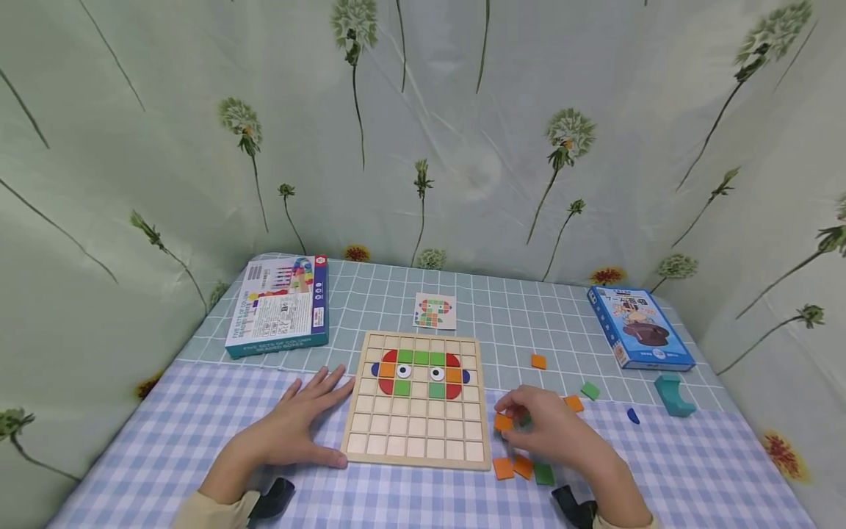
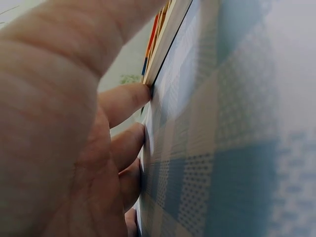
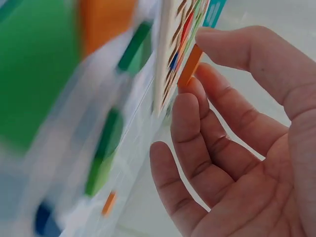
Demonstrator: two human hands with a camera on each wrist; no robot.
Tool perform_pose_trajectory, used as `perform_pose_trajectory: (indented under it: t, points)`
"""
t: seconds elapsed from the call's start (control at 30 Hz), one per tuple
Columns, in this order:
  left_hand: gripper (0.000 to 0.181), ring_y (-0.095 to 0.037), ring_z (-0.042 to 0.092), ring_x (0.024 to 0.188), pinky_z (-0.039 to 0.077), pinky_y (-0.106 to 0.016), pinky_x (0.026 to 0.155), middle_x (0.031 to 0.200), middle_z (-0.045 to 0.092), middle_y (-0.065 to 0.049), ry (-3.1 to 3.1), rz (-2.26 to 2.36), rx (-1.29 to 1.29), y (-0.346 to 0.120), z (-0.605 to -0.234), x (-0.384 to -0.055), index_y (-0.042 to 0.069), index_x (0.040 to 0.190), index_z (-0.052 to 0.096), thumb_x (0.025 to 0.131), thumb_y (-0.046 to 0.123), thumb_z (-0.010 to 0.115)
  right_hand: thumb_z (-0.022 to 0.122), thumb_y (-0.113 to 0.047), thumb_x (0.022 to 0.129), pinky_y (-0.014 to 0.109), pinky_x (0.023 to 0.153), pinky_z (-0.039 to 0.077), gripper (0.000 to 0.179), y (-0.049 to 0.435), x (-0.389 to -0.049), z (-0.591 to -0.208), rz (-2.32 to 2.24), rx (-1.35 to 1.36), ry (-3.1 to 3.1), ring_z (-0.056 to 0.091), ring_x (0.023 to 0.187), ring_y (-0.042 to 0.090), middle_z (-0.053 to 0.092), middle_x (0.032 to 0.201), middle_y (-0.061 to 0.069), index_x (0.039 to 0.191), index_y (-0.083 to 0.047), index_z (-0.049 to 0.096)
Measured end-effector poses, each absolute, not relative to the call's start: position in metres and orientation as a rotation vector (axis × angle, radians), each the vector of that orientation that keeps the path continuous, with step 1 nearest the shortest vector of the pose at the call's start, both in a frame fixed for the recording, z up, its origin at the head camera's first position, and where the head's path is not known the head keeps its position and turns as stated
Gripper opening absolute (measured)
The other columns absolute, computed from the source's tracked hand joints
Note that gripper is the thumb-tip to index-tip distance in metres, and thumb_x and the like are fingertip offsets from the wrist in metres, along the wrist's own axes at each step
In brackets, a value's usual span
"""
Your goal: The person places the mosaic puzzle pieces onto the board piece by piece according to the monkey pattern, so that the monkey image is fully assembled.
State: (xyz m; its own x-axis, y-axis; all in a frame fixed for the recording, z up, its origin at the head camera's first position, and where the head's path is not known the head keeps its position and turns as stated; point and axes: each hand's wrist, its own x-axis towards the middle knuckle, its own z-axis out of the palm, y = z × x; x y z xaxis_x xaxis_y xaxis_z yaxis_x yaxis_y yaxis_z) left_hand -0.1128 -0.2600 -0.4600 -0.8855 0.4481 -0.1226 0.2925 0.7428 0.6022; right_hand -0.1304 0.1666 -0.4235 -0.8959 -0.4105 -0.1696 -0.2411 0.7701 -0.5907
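Note:
A wooden grid board (image 1: pixel 418 445) lies in the middle with red, green, orange and blue pieces and two round eye pieces set in its upper rows. My left hand (image 1: pixel 297 422) rests spread on the cloth, thumb and index fingertip at the board's left edge. To the right of the board, my right hand (image 1: pixel 551 425) pinches an orange square tile (image 3: pixel 190 66) between thumb and fingertips. In the head view this tile is just off the board's right edge. A green tile is partly hidden behind the right hand's fingers.
Loose orange tiles (image 1: pixel 504 469), a green tile (image 1: pixel 544 474) and a blue half-round piece (image 1: pixel 633 416) lie at the right. A pattern card (image 1: pixel 435 311) sits behind the board. Boxes stand at back left (image 1: pixel 280 308) and right (image 1: pixel 640 327), near a teal curved block (image 1: pixel 673 397).

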Motion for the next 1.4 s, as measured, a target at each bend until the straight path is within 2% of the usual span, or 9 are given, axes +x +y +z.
perform_pose_trajectory:
  t: [0.2,0.5,0.9,1.4]
  points:
    - [0.122,-0.052,0.011,0.166,0.003,-0.083,0.123,0.179,0.023,-0.017,2.691,0.852,0.551,-0.258,-0.458,-0.111,0.018,0.168,0.038,0.071,0.067,0.092,0.087,-0.015,0.088,0.024,0.079,0.057,0.025,0.139,-0.140,-0.414,-0.782,-0.700,2.676,0.061,0.091,0.011,0.070,0.101,-0.010,0.111,-0.016,0.077]
    - [0.120,-0.052,0.011,0.166,0.003,-0.083,0.124,0.180,0.022,-0.014,2.707,0.831,0.547,-0.257,-0.460,-0.112,0.023,0.169,0.038,0.071,0.070,0.090,0.085,-0.012,0.088,0.026,0.084,0.059,0.022,0.099,-0.157,-0.422,-0.783,-0.936,2.656,0.066,0.092,0.010,0.074,0.102,-0.006,0.109,-0.011,0.077]
    - [0.120,-0.050,0.010,0.166,0.002,-0.082,0.125,0.181,0.021,-0.013,2.709,0.823,0.542,-0.258,-0.464,-0.112,0.024,0.169,0.037,0.071,0.071,0.090,0.087,-0.010,0.088,0.024,0.082,0.056,0.020,0.061,-0.170,-0.434,-0.718,-0.999,2.625,0.058,0.086,0.007,0.074,0.100,-0.003,0.107,-0.009,0.078]
    - [0.120,-0.051,0.011,0.166,0.003,-0.082,0.125,0.180,0.022,-0.014,2.717,0.831,0.561,-0.260,-0.464,-0.113,0.023,0.169,0.038,0.071,0.069,0.091,0.085,-0.007,0.090,0.023,0.079,0.057,0.013,0.054,-0.174,-0.435,-0.732,-1.030,2.585,0.061,0.085,0.009,0.072,0.097,0.000,0.102,-0.007,0.080]
